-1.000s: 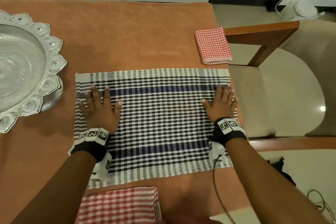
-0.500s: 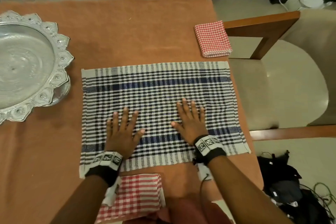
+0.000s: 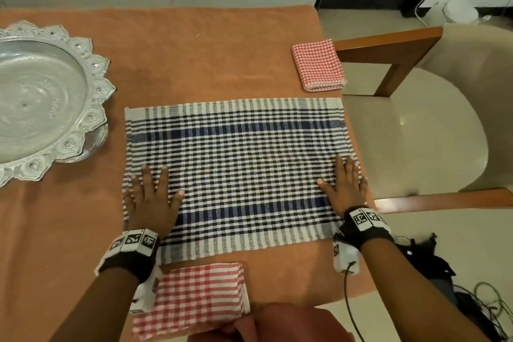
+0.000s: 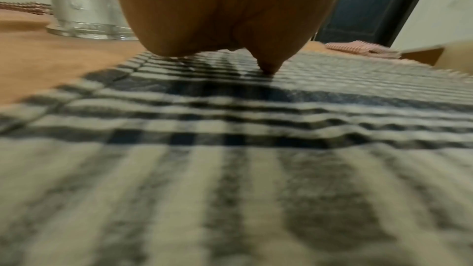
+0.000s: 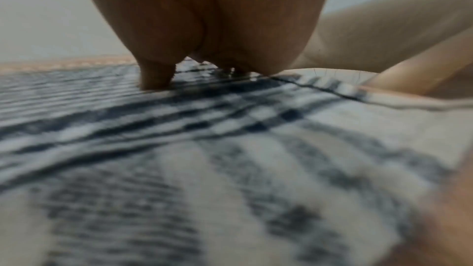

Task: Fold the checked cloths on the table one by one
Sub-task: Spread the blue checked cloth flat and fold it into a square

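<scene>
A black, blue and white checked cloth (image 3: 244, 169) lies spread flat on the orange table (image 3: 194, 58). My left hand (image 3: 151, 197) presses flat on its left edge, fingers spread. My right hand (image 3: 344, 184) presses flat on its right edge near the table's side. Both wrist views show the same cloth (image 4: 256, 149) (image 5: 204, 169) close up under each palm (image 4: 217, 11) (image 5: 204, 17). A folded red checked cloth (image 3: 319, 65) sits at the far right corner. Another red checked cloth (image 3: 194, 297) lies folded at the near edge.
A large ornate silver tray (image 3: 41, 100) stands on the table at the left. A wooden chair with a cream seat (image 3: 410, 130) is beside the table's right edge. Dark bags and cables (image 3: 444, 272) lie on the floor at the right.
Both hands slid apart from the middle of the cloth out to its left and right edges, smoothing it. One second ago they were near the edges, farther up the cloth.
</scene>
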{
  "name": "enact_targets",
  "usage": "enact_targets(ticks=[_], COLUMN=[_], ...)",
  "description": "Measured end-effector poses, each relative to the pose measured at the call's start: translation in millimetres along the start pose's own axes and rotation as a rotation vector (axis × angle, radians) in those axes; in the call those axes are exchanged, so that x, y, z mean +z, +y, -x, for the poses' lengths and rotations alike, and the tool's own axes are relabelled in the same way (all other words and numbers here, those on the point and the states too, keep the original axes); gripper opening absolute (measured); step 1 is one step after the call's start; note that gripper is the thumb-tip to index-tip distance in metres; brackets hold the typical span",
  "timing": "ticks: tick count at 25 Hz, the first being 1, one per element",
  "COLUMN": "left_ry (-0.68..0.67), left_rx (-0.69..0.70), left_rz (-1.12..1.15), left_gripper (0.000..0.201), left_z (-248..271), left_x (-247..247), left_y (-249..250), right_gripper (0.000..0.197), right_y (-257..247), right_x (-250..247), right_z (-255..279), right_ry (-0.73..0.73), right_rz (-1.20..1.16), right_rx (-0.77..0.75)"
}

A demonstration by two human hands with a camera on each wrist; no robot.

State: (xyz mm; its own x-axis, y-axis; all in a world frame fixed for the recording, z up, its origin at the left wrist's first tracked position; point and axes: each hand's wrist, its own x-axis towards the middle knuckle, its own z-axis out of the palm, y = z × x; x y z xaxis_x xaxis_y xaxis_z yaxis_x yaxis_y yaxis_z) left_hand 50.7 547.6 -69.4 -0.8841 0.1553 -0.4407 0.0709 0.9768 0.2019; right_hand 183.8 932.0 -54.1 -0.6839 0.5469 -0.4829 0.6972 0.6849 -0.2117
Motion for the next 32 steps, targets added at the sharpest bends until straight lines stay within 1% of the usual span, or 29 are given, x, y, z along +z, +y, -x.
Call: enact_targets(ticks=[1,2,3,4,5,6,7,8,9,10,11,12,13,15,17,19,20,21,22,23,24,25,26,27,28,30,31,32], left_ry=[0.078,0.143,0.166,0.155,0.12,0.077,0.023,-0.03,-0.048,-0.048,-0.028,-0.03,-0.034,0.023,0.047,0.046,0.038,-0.059,0.023,0.041,-0.066,-0.004,0.066,0.049,0.123,0.251,0.245,0.192], left_rx=[0.052,0.129,0.21,0.267,0.292,0.284,0.249,0.214,0.209,0.234,0.265,0.266,0.23,0.109,-0.04,-0.112,-0.149,-0.196,-0.144,-0.096,-0.121,-0.12,-0.1,-0.078,-0.097,-0.216,-0.301,-0.381], left_rz=[-0.005,-0.002,0.004,0.004,0.003,-0.01,-0.038,-0.081,-0.111,-0.131,-0.147,-0.165,-0.168,-0.112,-0.064,-0.093,-0.144,-0.177,-0.178,-0.191,-0.201,-0.188,-0.125,-0.01,0.079,0.086,0.121,0.173], left_gripper=[0.064,0.063,0.064,0.065,0.065,0.065,0.066,0.067,0.067,0.068,0.068,0.069,0.071,0.077,0.08,0.077,0.074,0.072,0.071,0.071,0.069,0.066,0.063,0.06,0.057,0.05,0.05,0.05], left_z=[7.9,18.4,29.3,40.2,49.8,55.8,59.7,61.6,63.2,64.5,63.8,61.7,61.7,58.2,51.3,44.6,41.2,33.2,24.5,26.0,31.4,37.2,43.7,52.4,60.9,79.1,84.5,89.9], left_x=[0.1,1.7,7.5,13.1,21.0,29.7,39.1,51.1,59.2,65.0,69.3,70.7,70.2,64.9,49.0,36.9,36.7,47.7,56.0,52.7,39.7,13.6,4.4,-3.4,-7.1,-12.9,-11.3,-11.4], left_y=[12.6,30.1,48.5,66.9,81.9,93.2,97.9,94.1,88.8,82.5,76.7,70.7,64.3,51.9,32.9,15.8,7.6,-4.3,-15.7,-19.5,-10.5,4.8,9.1,7.8,4.5,-5.9,-14.4,-21.2], right_gripper=[0.08,0.08,0.08,0.079,0.075,0.07,0.065,0.061,0.059,0.059,0.065,0.073,0.079,0.085,0.088,0.093,0.095,0.097,0.099,0.1,0.1,0.101,0.102,0.101,0.097,0.08,0.07,0.063], right_y=[-12.9,-30.3,-52.9,-79.4,-104.6,-124.1,-136.2,-139.4,-132.5,-120.4,-106.7,-92.5,-78.2,-45.1,-1.1,40.8,54.6,61.4,62.9,60.9,60.8,58.4,57.6,56.8,56.6,49.3,42.4,32.2], right_x=[-1.9,-1.1,2.1,8.5,19.8,35.9,52.5,66.6,77.6,84.3,86.1,86.1,82.9,72.0,58.3,45.9,42.4,40.5,40.8,40.8,42.1,41.2,40.0,37.7,35.1,29.7,27.9,26.2], right_z=[3.7,9.3,17.5,29.8,44.5,59.2,71.9,80.1,82.0,81.0,79.5,77.3,77.9,76.5,74.4,71.5,69.8,68.0,67.1,66.6,66.9,67.3,68.2,68.2,66.9,61.1,58.1,54.5], right_ry=[0.018,0.051,0.078,0.075,0.034,-0.031,-0.11,-0.178,-0.212,-0.215,-0.195,-0.173,-0.157,-0.134,-0.094,-0.056,-0.045,-0.043,-0.044,-0.041,-0.038,-0.018,0.03,0.084,0.129,0.175,0.191,0.223], right_rz=[-0.007,-0.001,0.006,0.011,0.028,0.056,0.087,0.114,0.144,0.176,0.211,0.241,0.262,0.305,0.286,0.218,0.189,0.172,0.16,0.15,0.139,0.133,0.131,0.126,0.116,0.119,0.126,0.126], right_rx=[0.022,0.002,-0.081,-0.214,-0.359,-0.487,-0.575,-0.619,-0.629,-0.622,-0.613,-0.603,-0.58,-0.479,-0.317,-0.169,-0.138,-0.128,-0.13,-0.123,-0.11,-0.113,-0.132,-0.151,-0.166,-0.155,-0.135,-0.122])
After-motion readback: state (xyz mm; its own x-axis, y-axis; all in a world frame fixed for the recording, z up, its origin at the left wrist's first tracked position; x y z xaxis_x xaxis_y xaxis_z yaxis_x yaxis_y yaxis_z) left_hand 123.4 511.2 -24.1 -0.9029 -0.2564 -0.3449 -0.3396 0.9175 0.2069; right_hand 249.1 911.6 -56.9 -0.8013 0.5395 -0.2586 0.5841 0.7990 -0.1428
